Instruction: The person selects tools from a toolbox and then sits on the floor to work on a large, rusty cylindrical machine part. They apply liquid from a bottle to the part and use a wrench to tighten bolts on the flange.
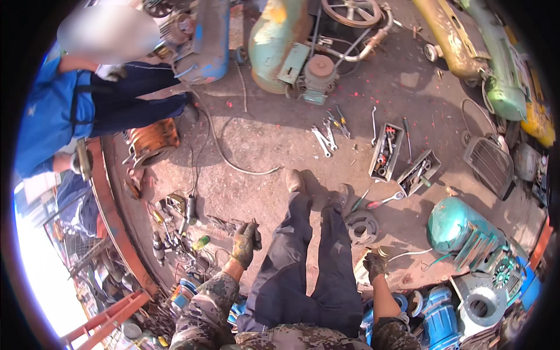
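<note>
My left hand (245, 244), in a dirty work glove, is raised left of my legs with its fingers curled closed. Whatever they may hold is too small to make out. A pile of tools and cables lies beyond it, with a yellow-green bottle (200, 242) close by. On the other side of my legs, my right hand (373, 265) is gloved too and closed. A small brass-coloured round part (382, 251) shows at its fingertips, but its kind is unclear. Just beyond that hand a grey metal ring-shaped part (363, 227) rests on the ground beside my shin.
Ahead lie wrenches (321, 142), two tool trays (387, 151) and a red-handled ratchet (385, 200). A teal tank (452, 224) and blue motor housings (438, 321) stand at right. Another person (64, 114) in blue works at left, near a copper-wound coil (153, 143). A hose (230, 163) crosses the floor.
</note>
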Demonstrator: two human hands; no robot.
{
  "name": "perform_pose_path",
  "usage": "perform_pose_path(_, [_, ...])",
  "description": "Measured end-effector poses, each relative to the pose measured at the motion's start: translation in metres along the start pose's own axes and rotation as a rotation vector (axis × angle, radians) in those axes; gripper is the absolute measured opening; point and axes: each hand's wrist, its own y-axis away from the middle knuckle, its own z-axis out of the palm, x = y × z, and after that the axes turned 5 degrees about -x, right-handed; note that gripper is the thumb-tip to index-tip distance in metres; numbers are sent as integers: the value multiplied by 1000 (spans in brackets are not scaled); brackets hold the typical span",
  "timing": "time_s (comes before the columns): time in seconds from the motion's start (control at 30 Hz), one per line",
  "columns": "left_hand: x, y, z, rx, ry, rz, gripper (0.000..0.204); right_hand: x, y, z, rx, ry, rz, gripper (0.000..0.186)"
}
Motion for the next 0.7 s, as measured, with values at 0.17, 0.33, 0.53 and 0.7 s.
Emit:
perform_pose_path(0.17, [-9,82,-15,-59,98,75,32,-93,58,36,151,221,-127,10])
perform_pose_path(0.33, [-10,152,0,-196,334,148,37,-176,197,172,-450,753,-429,26])
perform_pose_path(0.53, [-36,201,-69,-144,420,312,29,-121,385,364,-912,1508,-598,41])
perform_pose_path(0.7, [-59,256,-192,-83,625,458,28,-27,455,457,-928,1820,-813,38])
